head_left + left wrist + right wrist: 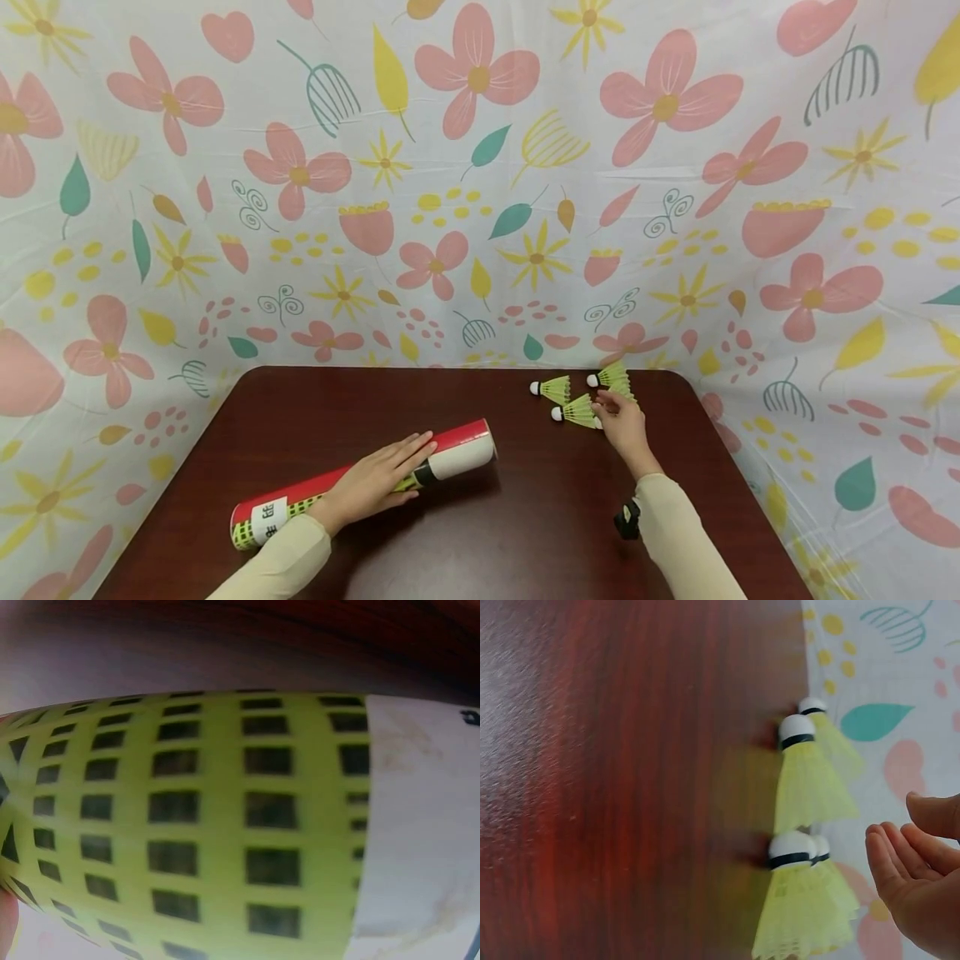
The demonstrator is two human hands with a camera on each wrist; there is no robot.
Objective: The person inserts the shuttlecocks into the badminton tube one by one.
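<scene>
My left hand (375, 483) rests over a long shuttlecock tube (465, 450), fingers straight along its top and thumb on the near side. The tube lies slantwise, with a red side, a white band and a yellow-green checked part (225, 802) that fills the left wrist view. Over at the back right, my right hand (624, 423) hovers by several yellow-green shuttlecocks (577, 412) with white heads. In the right wrist view its fingers (889, 870) are loosely bent, thumb apart, holding nothing, beside the shuttlecocks (814, 780). The hand partly hides one shuttlecock in the head view.
Everything lies on a dark red-brown wooden table (487, 550) with rounded far corners. Close behind it and at both sides hangs a white cloth (450, 325) printed with flowers and leaves. A small black device (627, 518) sits at the right wrist.
</scene>
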